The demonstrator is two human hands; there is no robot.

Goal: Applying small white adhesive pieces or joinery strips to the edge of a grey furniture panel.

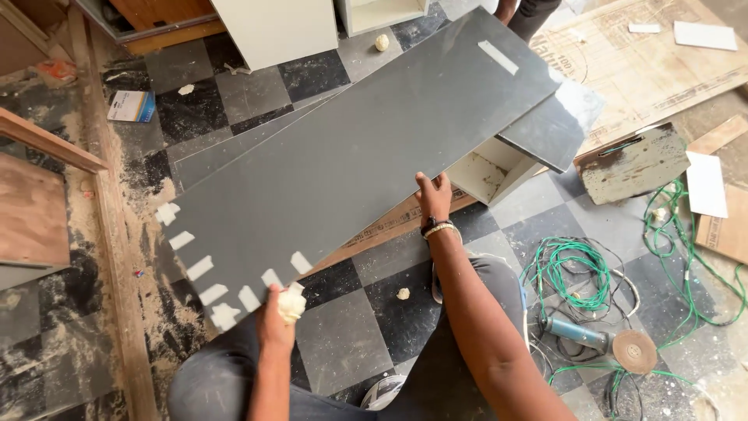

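I see the left hand (274,323) closed on a rag (292,304) at the panel (351,156) edge; right hand (434,199) flat, fingers spread, holding nothing (panel on floor (343,343), taped).

Soft, even daylight fills the scene, brightest toward the upper right, where the plywood sheet (662,70) looks washed out. A pale sheen of glare lies on the glossy grey panel (351,148) near its far end. Shadows are faint and diffuse. Focus is sharp throughout, with slight wide-angle stretching at the edges.
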